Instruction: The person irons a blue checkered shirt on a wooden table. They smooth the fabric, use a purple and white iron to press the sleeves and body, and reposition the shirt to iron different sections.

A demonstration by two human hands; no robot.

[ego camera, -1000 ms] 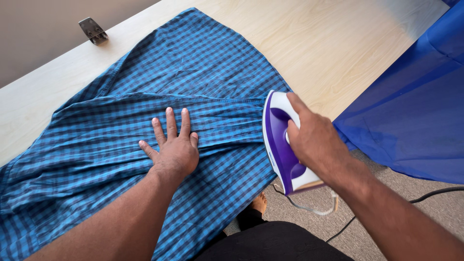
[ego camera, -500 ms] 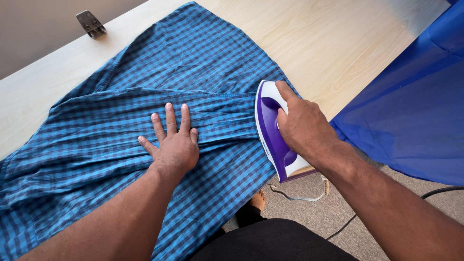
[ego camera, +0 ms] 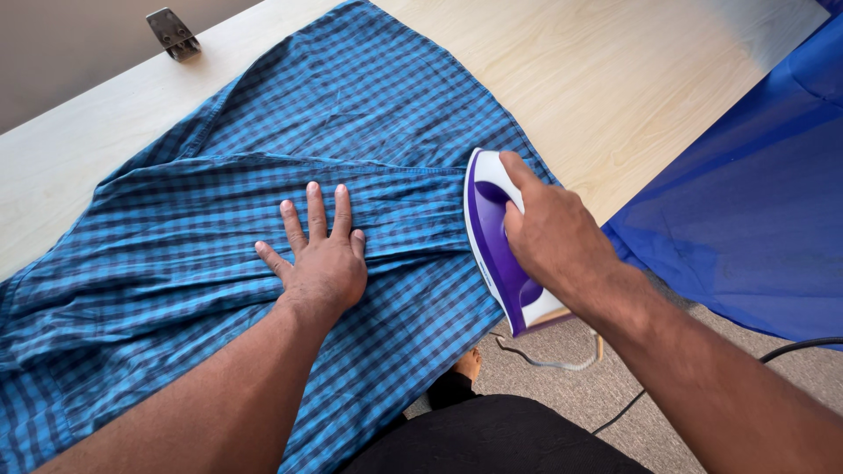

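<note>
Left hand: the left hand [ego camera: 323,263] lies flat, palm down, on the blue and dark checked cotton garment [ego camera: 263,219], fingers stretched out and slightly fanned, thumb out to the side; it grips nothing and presses the cloth against the table.

Right hand: the right hand [ego camera: 555,235] is wrapped around the handle of the purple and white plastic steam iron [ego camera: 493,237], fingers curled over the top.

Iron: its sole rests on the garment at the cloth's right edge, near the front edge of the table, nose pointing away from the person; its heel hangs past the front edge. It sits just beside the left hand, with a band of creased cloth between the two.

Garment: spread across the pale wooden table [ego camera: 606,79], from the far edge down to the front left corner, part of it draping over the front edge. A folded seam runs across it from the left side towards the iron.

Cord: a grey cord [ego camera: 544,360] loops below the iron's heel, over the floor; a black cable [ego camera: 790,348] lies on the grey carpet [ego camera: 632,395] at the right.

Other things: a small dark metal clip [ego camera: 172,32] at the table's far left edge; sheer blue fabric [ego camera: 755,211] hanging off the table's right side.
</note>
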